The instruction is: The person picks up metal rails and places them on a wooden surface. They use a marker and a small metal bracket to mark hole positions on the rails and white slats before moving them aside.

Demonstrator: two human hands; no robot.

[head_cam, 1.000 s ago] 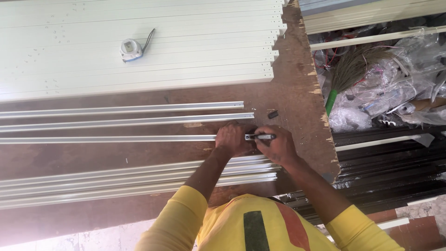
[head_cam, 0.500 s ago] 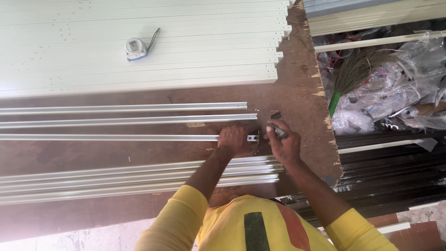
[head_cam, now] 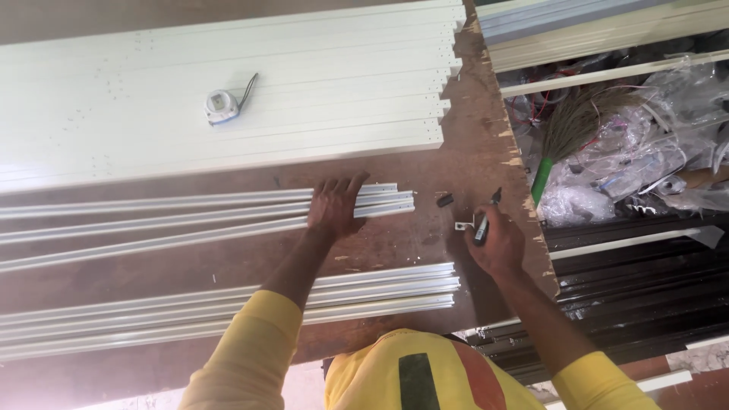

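Counts: three long aluminium rails [head_cam: 190,216] in the middle group on the brown worktop [head_cam: 471,163], their right ends stepped near the worktop's right edge. A second bundle of rails [head_cam: 228,307] lies along the near edge; I make out about four, edges too close to be sure. A stack of pale green panels [head_cam: 228,91] covers the far side, count unclear. One tape measure [head_cam: 222,106] sits on the panels. One small black piece [head_cam: 445,200] and one small white bracket [head_cam: 462,225] lie on bare worktop between the rail ends and the right edge.

Change from half a second ago: both my hands were together at the end of the nearest middle rail. Now they are apart. My left hand [head_cam: 334,205] has moved onto the three rails, fingers spread flat and open, pressing across them near their right ends. My right hand [head_cam: 495,244] has pulled back toward the right edge, fingers closed around a dark slim tool [head_cam: 481,228], tip pointing away from me.

The rails lie directly under my left fingers, touching. The bracket sits just beside the tool tip; the black piece is near, a little farther off.
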